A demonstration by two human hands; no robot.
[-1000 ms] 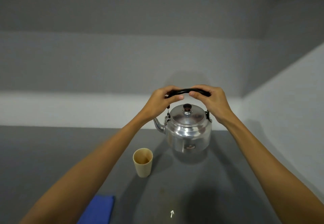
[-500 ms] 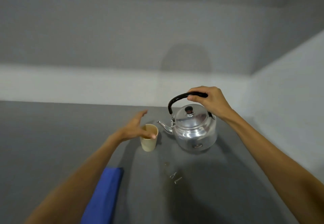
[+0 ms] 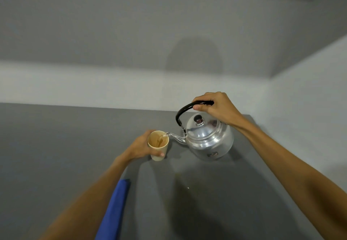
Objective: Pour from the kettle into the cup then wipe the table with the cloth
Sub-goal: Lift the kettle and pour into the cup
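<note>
Both hands grip: right hand tilts shiny metal kettle (black handle), left hand steadies beige cup.

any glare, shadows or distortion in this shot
Head view: bright glare spots on the kettle; a soft head-shaped shadow on the back wall and darker shadows on the table below the kettle; wide-angle lens bends the wall lines; edges slightly soft.
</note>
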